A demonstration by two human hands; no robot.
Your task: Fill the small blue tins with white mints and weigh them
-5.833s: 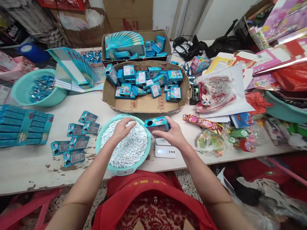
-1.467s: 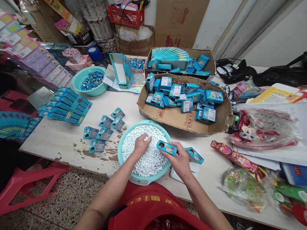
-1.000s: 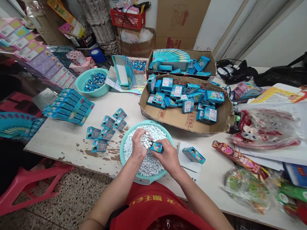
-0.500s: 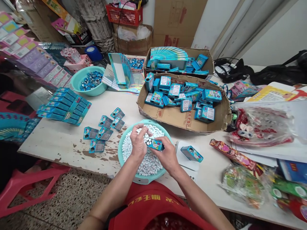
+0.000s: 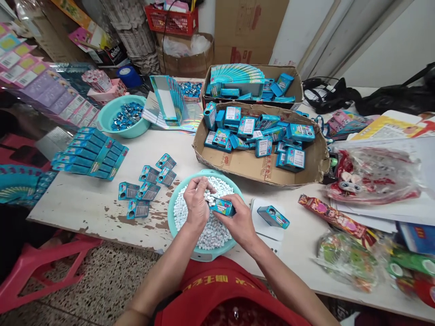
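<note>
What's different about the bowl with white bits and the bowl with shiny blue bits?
The near bowl holds small white pieces; the far bowl holds shiny blue pieces. The left hand and right hand are at the near bowl, not the far bowl. Both bowls are round and turquoise.

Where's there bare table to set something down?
Bare tabletop lies left of the loose blue boxes, nearer you than the blue bundle; another patch between the scale and green-orange bag. Farther right, papers and plastic bags crowd it.
</note>
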